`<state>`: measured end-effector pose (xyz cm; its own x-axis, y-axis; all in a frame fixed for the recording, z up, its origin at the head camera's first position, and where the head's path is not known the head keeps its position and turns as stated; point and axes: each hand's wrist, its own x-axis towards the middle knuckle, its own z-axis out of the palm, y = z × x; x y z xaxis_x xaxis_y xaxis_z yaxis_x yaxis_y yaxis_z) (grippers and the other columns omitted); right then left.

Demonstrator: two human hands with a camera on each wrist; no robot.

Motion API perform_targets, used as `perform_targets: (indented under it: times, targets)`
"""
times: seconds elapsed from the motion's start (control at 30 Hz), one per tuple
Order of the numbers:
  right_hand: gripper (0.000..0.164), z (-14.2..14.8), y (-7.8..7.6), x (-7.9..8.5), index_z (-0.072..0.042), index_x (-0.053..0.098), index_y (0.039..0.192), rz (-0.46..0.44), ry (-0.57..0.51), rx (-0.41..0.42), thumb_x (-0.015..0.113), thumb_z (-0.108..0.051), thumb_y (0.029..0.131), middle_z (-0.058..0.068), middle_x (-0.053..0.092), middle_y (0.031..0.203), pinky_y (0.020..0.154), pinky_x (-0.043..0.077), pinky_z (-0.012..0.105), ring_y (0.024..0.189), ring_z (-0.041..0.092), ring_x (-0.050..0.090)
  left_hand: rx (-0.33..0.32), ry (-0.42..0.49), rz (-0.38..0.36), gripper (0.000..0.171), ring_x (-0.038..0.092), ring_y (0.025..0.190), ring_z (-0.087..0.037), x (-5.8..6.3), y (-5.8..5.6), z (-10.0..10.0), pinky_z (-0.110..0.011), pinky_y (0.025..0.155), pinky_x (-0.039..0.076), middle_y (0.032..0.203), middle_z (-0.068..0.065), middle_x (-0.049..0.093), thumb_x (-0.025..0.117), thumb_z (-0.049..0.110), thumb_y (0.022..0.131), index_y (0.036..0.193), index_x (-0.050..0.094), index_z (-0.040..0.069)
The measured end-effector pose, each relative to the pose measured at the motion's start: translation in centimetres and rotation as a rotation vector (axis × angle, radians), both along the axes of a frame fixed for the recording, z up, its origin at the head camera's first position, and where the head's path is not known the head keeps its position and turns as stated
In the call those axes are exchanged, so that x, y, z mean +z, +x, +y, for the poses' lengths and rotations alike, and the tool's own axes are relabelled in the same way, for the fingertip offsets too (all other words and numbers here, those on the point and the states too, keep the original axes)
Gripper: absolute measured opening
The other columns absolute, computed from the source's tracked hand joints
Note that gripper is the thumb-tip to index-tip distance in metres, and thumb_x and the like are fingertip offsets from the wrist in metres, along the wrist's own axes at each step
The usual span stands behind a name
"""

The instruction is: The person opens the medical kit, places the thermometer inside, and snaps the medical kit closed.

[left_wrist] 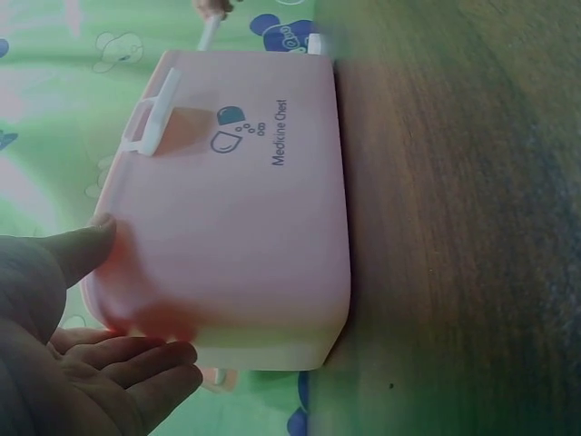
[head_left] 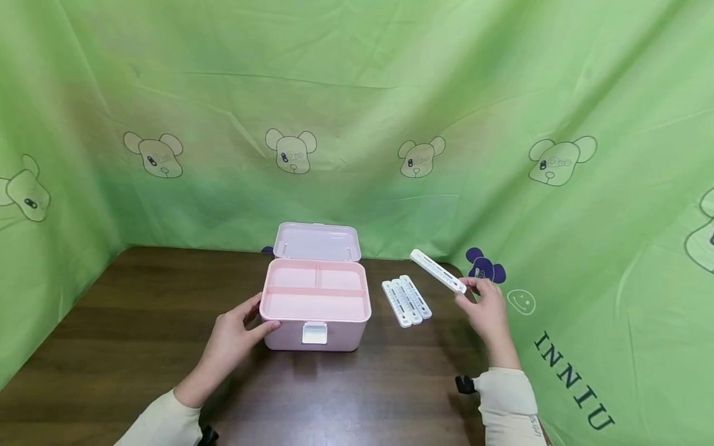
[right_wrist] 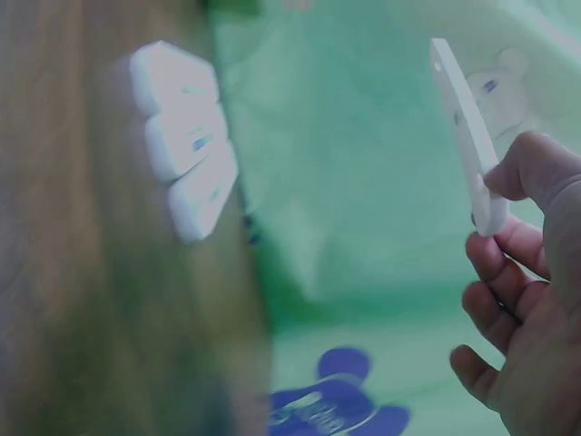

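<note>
A pink medicine chest (head_left: 318, 334) stands on the table, its lid (head_left: 318, 241) swung up at the back and its divided top tray (head_left: 312, 306) showing. Around its left front corner my left hand (head_left: 237, 331) grips, thumb on the front and fingers along the side. Off to the right, my right hand (head_left: 486, 310) pinches one end of a slim white thermometer (head_left: 437, 271) with a printed scale, held up off the table. Below and left of it, several matching thermometers (head_left: 406, 301) lie side by side, also seen in the right wrist view as white thermometers (right_wrist: 186, 136).
The brown wooden table (head_left: 167, 297) ends at a green cloth backdrop (head_left: 357, 124) with bear-head drawings. This cloth also hangs close along the right side, near the right forearm. A white latch (head_left: 315, 333) sits on the front of the chest.
</note>
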<state>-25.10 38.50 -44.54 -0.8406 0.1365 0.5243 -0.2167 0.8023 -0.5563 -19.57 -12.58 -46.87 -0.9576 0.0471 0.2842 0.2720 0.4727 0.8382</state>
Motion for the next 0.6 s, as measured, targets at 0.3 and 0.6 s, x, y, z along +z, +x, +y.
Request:
perform_targets:
  times: [0.3,0.6]
  targets:
    - [0.028,-3.3,1.7,3.8,-0.001,0.073,0.111,0.044,0.077,0.206,0.077,-0.002,0.083,0.016,0.069,0.107,0.089,0.037,0.038,0.101,0.025,0.052,0.003,-0.018,-0.004,0.072,0.066,0.123,-0.031,0.4,0.1,0.1,-0.045,0.1,0.056,0.138,-0.015,0.065,0.087,0.029,0.084,0.145,0.058,0.004]
    - [0.028,-7.5,1.9,5.7,-0.007,0.074,0.109,0.011,0.093,0.348,0.079,-0.003,0.082,0.005,0.072,0.11,0.094,0.04,0.035,0.107,0.018,0.052,0.0,-0.009,-0.006,0.07,0.066,0.122,-0.031,0.5,0.1,0.0,-0.045,0.099,0.057,0.136,-0.016,0.066,0.087,0.028,0.084,0.144,0.059,0.004]
